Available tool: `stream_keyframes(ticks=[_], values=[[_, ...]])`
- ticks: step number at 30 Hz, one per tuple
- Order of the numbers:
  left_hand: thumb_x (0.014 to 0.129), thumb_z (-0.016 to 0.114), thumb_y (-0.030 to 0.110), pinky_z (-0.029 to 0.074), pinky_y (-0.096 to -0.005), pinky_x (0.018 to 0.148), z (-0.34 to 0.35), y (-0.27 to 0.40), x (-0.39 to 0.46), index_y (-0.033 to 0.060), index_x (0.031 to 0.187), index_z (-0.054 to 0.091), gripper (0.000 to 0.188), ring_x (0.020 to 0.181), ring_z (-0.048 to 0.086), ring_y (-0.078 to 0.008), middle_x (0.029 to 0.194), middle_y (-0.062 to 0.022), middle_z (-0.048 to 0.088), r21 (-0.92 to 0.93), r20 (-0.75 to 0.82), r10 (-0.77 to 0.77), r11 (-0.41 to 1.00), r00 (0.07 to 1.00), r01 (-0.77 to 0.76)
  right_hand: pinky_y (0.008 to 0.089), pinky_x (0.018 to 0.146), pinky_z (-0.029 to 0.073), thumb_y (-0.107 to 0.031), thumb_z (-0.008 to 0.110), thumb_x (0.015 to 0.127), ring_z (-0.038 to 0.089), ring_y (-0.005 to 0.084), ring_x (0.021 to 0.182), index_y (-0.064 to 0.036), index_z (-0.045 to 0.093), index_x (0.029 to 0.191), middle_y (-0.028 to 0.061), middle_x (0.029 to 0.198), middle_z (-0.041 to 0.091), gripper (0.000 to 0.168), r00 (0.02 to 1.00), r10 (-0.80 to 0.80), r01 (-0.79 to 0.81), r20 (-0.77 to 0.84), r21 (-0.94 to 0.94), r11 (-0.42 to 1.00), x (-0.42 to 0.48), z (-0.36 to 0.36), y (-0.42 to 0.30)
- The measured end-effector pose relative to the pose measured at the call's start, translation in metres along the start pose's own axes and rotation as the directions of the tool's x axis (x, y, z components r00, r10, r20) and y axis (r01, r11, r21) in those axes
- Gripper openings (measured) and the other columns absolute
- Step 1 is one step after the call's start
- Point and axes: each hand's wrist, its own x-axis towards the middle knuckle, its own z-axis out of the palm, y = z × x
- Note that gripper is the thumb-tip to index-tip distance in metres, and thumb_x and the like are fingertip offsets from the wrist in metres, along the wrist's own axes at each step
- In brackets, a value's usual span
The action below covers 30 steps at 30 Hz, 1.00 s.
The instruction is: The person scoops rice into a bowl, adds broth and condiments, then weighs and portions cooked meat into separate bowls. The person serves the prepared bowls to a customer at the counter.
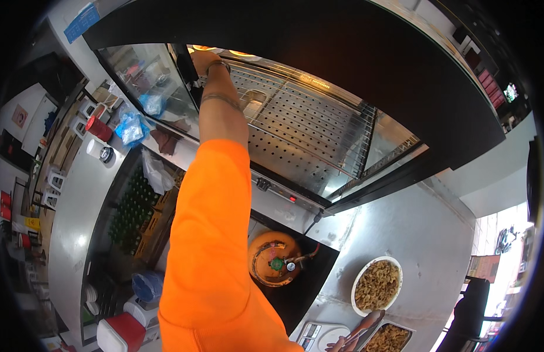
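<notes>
My left arm, in an orange sleeve, reaches into a black-framed glass food warmer (pixel 272 187). My left hand (pixel 204 61) is at its upper left, above the wire rack (pixel 307 101); the fingers are partly hidden, so its grip cannot be told. Close to that hand, plates of food (pixel 243 53) sit under warm light. At the bottom edge, my right hand (pixel 340 344) is partly in view and holds tongs (pixel 364 325). The tongs lie between a round white bowl of brown food pieces (pixel 377 285) and a rectangular metal tray of similar food (pixel 388 338).
A digital kitchen scale (pixel 325 336) rests on the steel counter (pixel 426 246). Below the counter opening stands an orange gas cylinder (pixel 274 259) with a green valve. Left are blue plastic bags (pixel 131 128), a red twine spool (pixel 98 128), crates of green bottles (pixel 131 211) and a red-lidded cooler (pixel 120 332).
</notes>
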Motion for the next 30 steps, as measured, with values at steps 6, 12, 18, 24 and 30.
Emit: stream_keyframes(ticks=[6,12,18,24,30], values=[[0.098,0.045,0.027,0.047,-0.0546,0.102,-0.007,-0.009,0.023,-0.002,0.143,0.048,0.054,0.123,0.06,-0.0384,0.14,-0.0206,0.057,-0.024,-0.041,-0.008,1.0,0.999,0.007,0.0303,0.076,0.058,-0.02,0.063,0.1,0.07,0.0186,0.091,-0.011,0.034,0.161,0.0143,0.14,0.062,0.068,0.905,-0.384,0.423,0.182,-0.299,0.855,0.003,-0.012,0.213],[0.096,0.048,0.02,0.049,-0.0547,0.1,0.015,-0.006,-0.012,-0.0055,0.143,0.046,0.053,0.121,0.06,-0.0417,0.139,-0.0238,0.057,-0.116,0.064,0.002,0.993,0.998,0.006,0.0345,0.083,0.056,-0.026,0.065,0.1,0.07,0.0211,0.099,-0.008,0.042,0.155,0.017,0.131,0.065,0.063,0.984,-0.152,0.171,0.094,-0.253,0.952,-0.048,0.014,0.187],[0.092,0.054,0.017,0.051,-0.0532,0.096,0.007,-0.017,0.01,-0.0082,0.135,0.05,0.05,0.118,0.06,-0.0435,0.132,-0.0275,0.058,-0.133,-0.079,-0.084,0.988,0.993,0.073,0.0375,0.088,0.055,-0.033,0.067,0.099,0.071,0.0254,0.099,0.0,0.055,0.144,0.0216,0.124,0.068,0.057,0.96,0.28,-0.28,-0.009,-0.034,0.959,-0.032,-0.01,-0.049],[0.094,0.057,0.022,0.053,-0.0492,0.093,0.018,-0.016,0.021,-0.0065,0.129,0.054,0.045,0.112,0.062,-0.0384,0.126,-0.0242,0.06,-0.054,-0.167,0.038,0.997,0.985,-0.048,0.0371,0.084,0.055,-0.017,0.07,0.097,0.063,0.023,0.103,0.002,0.053,0.141,0.013,0.115,0.064,0.051,0.987,0.145,-0.126,-0.072,0.216,0.968,-0.041,-0.015,-0.059],[0.095,0.057,0.023,0.053,-0.0487,0.093,0.0,-0.018,0.031,-0.0066,0.127,0.055,0.044,0.111,0.062,-0.0376,0.125,-0.0235,0.06,0.069,-0.018,0.121,0.99,0.992,-0.12,0.0415,0.101,0.051,-0.025,0.072,0.097,0.062,0.0305,0.119,0.004,0.047,0.147,0.0235,0.132,0.062,0.063,0.946,0.321,-0.313,-0.056,0.118,0.943,-0.047,-0.008,-0.036]])
